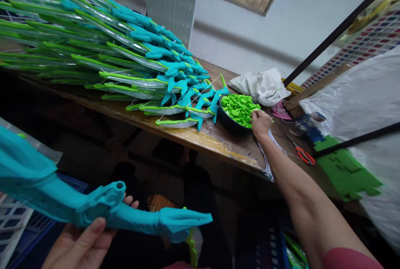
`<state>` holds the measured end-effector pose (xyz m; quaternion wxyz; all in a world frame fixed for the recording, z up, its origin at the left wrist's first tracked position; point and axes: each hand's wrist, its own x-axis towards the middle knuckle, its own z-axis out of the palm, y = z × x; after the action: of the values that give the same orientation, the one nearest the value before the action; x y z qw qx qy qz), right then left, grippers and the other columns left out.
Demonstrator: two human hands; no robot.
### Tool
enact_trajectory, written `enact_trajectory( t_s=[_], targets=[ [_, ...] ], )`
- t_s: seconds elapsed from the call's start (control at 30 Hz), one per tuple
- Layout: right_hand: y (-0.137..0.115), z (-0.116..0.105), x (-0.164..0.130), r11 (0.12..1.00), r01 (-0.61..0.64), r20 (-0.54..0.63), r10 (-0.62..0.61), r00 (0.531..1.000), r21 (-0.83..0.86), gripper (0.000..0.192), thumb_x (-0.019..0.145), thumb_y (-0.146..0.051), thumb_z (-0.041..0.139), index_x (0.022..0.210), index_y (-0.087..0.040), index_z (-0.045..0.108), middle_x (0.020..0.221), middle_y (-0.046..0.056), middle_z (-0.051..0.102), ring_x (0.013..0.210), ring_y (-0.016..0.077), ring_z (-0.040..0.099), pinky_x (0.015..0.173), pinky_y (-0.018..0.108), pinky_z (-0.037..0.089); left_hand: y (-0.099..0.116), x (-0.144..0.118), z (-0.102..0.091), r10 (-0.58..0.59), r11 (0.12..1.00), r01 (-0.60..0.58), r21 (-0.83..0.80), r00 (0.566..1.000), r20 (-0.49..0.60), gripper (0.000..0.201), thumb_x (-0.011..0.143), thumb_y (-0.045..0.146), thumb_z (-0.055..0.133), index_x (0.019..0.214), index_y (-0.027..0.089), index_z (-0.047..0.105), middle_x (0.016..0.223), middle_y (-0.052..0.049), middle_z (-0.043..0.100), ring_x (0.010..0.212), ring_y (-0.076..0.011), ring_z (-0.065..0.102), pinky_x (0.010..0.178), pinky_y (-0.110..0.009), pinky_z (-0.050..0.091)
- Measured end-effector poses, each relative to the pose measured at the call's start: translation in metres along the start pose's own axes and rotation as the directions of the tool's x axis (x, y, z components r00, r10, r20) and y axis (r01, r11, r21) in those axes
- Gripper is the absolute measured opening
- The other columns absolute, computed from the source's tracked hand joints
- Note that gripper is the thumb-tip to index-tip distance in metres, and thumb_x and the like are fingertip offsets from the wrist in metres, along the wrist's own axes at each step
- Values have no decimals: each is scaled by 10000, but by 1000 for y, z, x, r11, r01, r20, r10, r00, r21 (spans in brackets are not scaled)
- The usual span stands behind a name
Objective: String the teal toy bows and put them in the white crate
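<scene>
A teal plastic toy bow (pixel 137 217), with green and clear end parts, is in my left hand (pixel 84 244) at the lower left. The thumb and fingers wrap round its middle grip. My right hand (pixel 261 123) reaches to the right rim of a dark bowl (pixel 229 124) on the table. Small bright green plastic pieces (pixel 239 108) fill this bowl. The fingers of my right hand are drawn together at the edge of the pieces; what they pinch, if anything, is hidden.
Many teal-and-green toy bows (pixel 150 56) lie stacked along the wooden table (pixel 225 148). Right of the bowl are a white plastic bag (pixel 262 85), white strings (pixel 267 163), orange-handled scissors (pixel 305 156) and a green foam mat (pixel 346 169). Blue crates stand below.
</scene>
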<state>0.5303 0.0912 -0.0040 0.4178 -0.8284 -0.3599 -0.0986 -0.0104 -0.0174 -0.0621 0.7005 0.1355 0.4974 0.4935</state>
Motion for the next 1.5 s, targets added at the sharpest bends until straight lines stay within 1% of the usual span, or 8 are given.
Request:
enact_trajectory(
  t_s=[0.27, 0.37, 0.47, 0.57, 0.67, 0.97, 1.23, 1.5],
  targets=[
    [-63, 1, -61, 810, -211, 355, 4, 935, 547, 259, 776, -395, 784, 884, -196, 659, 818, 35, 735, 577, 115, 630, 475, 213, 465, -18, 1, 33, 125, 988, -111, -104, 982, 142, 522, 738, 267, 925, 1228, 243, 748, 1292, -98, 757, 1115, -321, 752, 987, -462, 632],
    [-99, -5, -126, 735, -342, 616, -129, 777, 585, 360, 674, -389, 899, 915, -186, 725, 755, 29, 730, 575, 125, 637, 501, 230, 509, -32, 8, 36, 107, 991, -85, -106, 968, 226, 555, 753, 263, 916, 1271, 219, 724, 1231, -116, 775, 1122, -322, 743, 998, -473, 618],
    [-132, -14, -191, 702, -407, 791, -380, 479, 584, 333, 693, -365, 925, 915, -180, 759, 786, 37, 744, 582, 133, 650, 514, 243, 539, -42, 10, 38, 87, 994, -67, -84, 961, 263, 515, 791, 278, 890, 1271, 204, 718, 1177, -114, 787, 1125, -305, 736, 1004, -447, 603],
    [-154, -15, -234, 614, -271, 670, -704, 237, 741, 158, 893, -314, 790, 992, -196, 754, 1034, 69, 758, 833, 158, 729, 668, 255, 599, -46, 8, 39, 99, 993, -78, -86, 954, 284, 408, 815, 295, 874, 1188, 194, 743, 1172, -104, 781, 1123, -287, 724, 1006, -426, 591],
    [-164, -9, -249, 396, 147, 379, -916, 134, 906, 108, 1015, -213, 630, 1067, -197, 723, 1079, 84, 757, 960, 171, 720, 823, 315, 597, -45, 4, 38, 131, 989, -101, -111, 944, 304, 323, 826, 293, 867, 1111, 190, 757, 1176, -84, 772, 1093, -251, 714, 998, -393, 589],
    [-174, -3, -242, -101, 663, 66, -973, -222, 741, 211, 1064, -146, 478, 1145, -159, 672, 1177, 97, 763, 915, 204, 672, 762, 365, 595, -42, 0, 36, 106, 994, -86, -71, 933, 343, 492, 817, 334, 871, 1260, 198, 708, 1200, -93, 764, 1082, -250, 717, 972, -384, 592],
    [-176, -13, -239, -248, 775, 85, -929, -360, 581, 224, 1057, -144, 501, 1066, -173, 722, 1247, 55, 749, 931, 197, 666, 673, 332, 567, -41, 4, 32, 174, 974, -212, 82, 928, 328, 365, 853, 342, 838, 1167, 186, 735, 1149, -73, 781, 1052, -237, 712, 963, -346, 565],
    [-175, -12, -240, -171, 764, 115, -945, -306, 622, 209, 1063, -171, 491, 1076, -180, 700, 1249, 102, 702, 975, 204, 661, 742, 342, 601, -40, 5, 33, 184, 957, -245, 157, 926, 329, 336, 851, 355, 836, 1117, 164, 761, 1115, -86, 782, 976, -233, 707, 873, -328, 570]
  ],
)
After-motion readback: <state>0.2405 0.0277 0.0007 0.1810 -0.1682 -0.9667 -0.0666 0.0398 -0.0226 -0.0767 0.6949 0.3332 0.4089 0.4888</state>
